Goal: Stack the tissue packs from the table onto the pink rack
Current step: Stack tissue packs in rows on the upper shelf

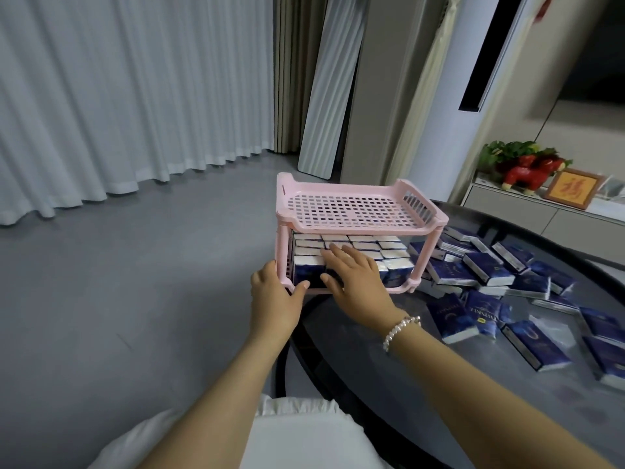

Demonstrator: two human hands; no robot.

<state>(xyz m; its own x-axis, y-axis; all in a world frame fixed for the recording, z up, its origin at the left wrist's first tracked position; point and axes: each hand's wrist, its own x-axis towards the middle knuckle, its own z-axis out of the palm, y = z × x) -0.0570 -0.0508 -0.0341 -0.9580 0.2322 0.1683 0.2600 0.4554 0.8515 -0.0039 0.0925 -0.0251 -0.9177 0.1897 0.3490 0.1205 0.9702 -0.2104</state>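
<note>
The step in hand looks like tidying the lower tier of the rack. The left hand grips the rack's near-left post, thumb curled across the front edge, steadying it. The right hand lies flat with straight, spread fingers on the packs in the lower tier, pressing rather than pinching; it holds nothing. Those packs stand in tight rows under and beyond that grip, filling the tier. The upper tier, just above both hands, is bare. To the right of the right hand, loose packs lie scattered on the bench, some right beside the rack's foot. The next move, I judge, calls for the right hand to leave the tier, reach right for a loose pack, and set it on the upper tier.
</note>
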